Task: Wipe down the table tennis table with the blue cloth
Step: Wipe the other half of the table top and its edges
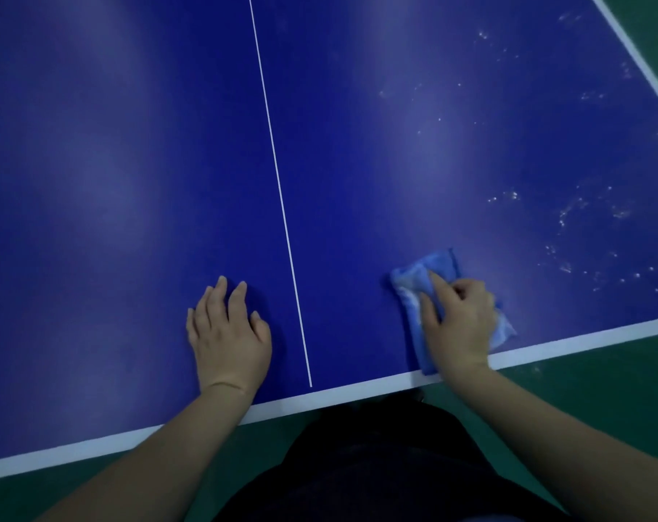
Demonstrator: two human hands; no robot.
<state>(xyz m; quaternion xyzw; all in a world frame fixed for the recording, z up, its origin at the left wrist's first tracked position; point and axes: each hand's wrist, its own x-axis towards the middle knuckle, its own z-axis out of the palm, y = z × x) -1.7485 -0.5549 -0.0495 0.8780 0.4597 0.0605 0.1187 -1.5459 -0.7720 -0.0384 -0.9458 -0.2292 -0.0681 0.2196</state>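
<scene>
The blue table tennis table (131,163) fills the view, with a thin white centre line (278,182) and a white band along its near edge. A folded blue cloth (414,280) lies on the right half near that edge. My right hand (459,322) lies on top of the cloth, index finger and thumb stretched along it, the other fingers curled onto it. My left hand (229,333) rests flat on the table just left of the centre line, fingers straight and slightly spread.
White specks and smears (583,212) are scattered over the right part of the table. Green floor (602,389) shows beyond the near and right edges. My dark clothing (376,465) is against the near edge.
</scene>
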